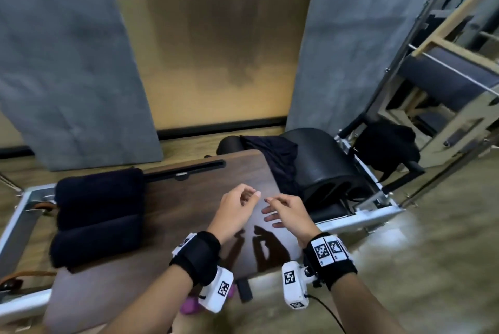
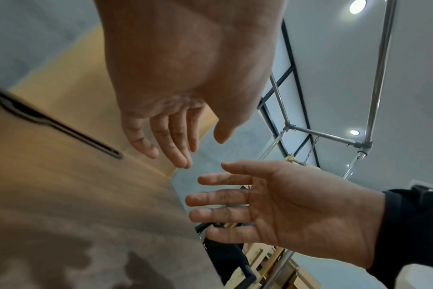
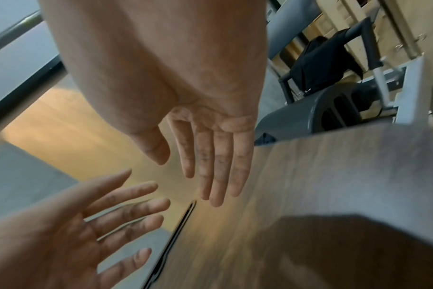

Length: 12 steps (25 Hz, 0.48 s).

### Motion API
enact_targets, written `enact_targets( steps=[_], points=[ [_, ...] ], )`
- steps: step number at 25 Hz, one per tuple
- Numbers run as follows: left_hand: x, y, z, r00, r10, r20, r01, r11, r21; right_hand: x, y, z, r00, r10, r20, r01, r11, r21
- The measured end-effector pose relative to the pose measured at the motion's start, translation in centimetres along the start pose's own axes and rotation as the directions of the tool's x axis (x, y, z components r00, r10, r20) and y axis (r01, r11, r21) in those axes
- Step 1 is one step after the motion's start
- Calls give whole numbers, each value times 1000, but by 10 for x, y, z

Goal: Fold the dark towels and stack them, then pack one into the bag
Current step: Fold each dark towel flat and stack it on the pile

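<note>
Wooden table (image 1: 189, 198) bears folded dark towels (image 1: 97, 215), black bag (image 1: 386, 144) beyond.

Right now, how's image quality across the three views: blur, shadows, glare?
Head view: hands sharp, left hand and right hand cast hard shadows on the table; the floor at lower right is smeared, and straight edges bend from the wide-angle lens. Left wrist view: table streaked with motion blur, ceiling light blown out. Right wrist view: table blurred, fingers fairly clear.

A Pilates studio; a reformer frame (image 1: 359, 221), arc barrel (image 1: 324, 160) and padded chair (image 1: 442, 77) show it.
</note>
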<state>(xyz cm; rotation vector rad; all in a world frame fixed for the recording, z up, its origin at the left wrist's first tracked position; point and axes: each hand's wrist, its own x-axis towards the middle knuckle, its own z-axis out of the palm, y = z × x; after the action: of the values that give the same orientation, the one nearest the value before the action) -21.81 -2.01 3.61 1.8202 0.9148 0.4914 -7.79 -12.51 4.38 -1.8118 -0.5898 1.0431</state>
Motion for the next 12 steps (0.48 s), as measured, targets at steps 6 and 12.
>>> enact_targets(
  steps=[6, 12],
  points=[
    [13, 61, 98, 998, -34, 61, 32, 999, 44, 7, 30, -110, 999, 26, -20, -26, 1000, 9],
    [49, 75, 146, 990, -130, 47, 129, 991, 22, 53, 43, -166, 998, 58, -12, -58, 998, -8]
  ],
)
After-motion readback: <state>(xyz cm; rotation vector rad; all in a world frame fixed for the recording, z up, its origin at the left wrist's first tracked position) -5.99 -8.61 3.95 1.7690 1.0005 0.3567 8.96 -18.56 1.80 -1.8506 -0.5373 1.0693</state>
